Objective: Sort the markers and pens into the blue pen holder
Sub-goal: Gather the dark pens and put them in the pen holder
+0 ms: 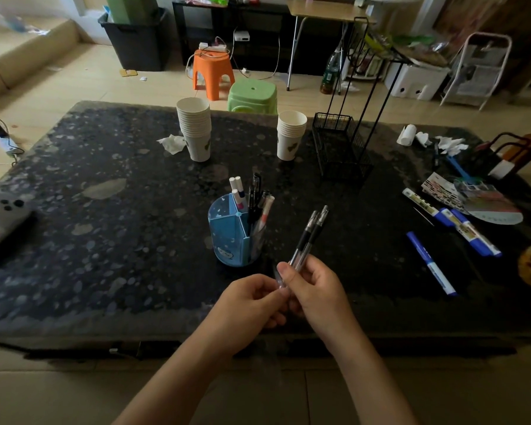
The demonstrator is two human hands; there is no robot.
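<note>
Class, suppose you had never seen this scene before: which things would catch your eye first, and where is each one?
First, the two clear pens held up just above the table's near edge, gripped by the right hand with the left hand at their lower ends. Just beyond them stands the blue pen holder, already bristling with pens and markers. Then the blue markers lying loose on the dark table to the right.
</note>
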